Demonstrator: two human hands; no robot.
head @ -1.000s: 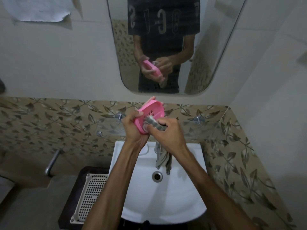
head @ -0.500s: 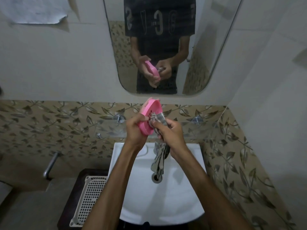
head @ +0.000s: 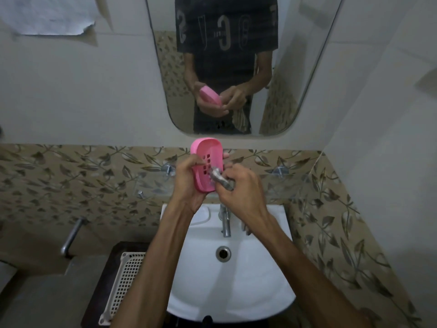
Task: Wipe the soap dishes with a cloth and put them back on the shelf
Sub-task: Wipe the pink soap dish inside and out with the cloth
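Observation:
A pink oval soap dish point(head: 209, 152) with drain slots is held upright above the basin, its inner face turned toward me. My left hand point(head: 189, 185) grips its lower left edge from behind. My right hand point(head: 241, 188) holds a grey striped cloth point(head: 220, 178) bunched against the inside of the dish near its lower right. Most of the cloth is hidden behind my right hand. A clear glass shelf point(head: 283, 183) runs along the leaf-patterned tiles just behind my hands.
A white washbasin point(head: 260, 280) with a chrome tap point(head: 225, 221) lies below my hands. A white perforated basket point(head: 123, 280) sits on a dark stand at the left. A mirror point(head: 295, 67) hangs above and reflects a person. A metal pipe point(head: 71, 235) sticks out at the left.
The dish has turned from edge-on to face me, showing its slotted inside. The hanging part of the cloth has gone out of sight behind my right hand, uncovering the tap.

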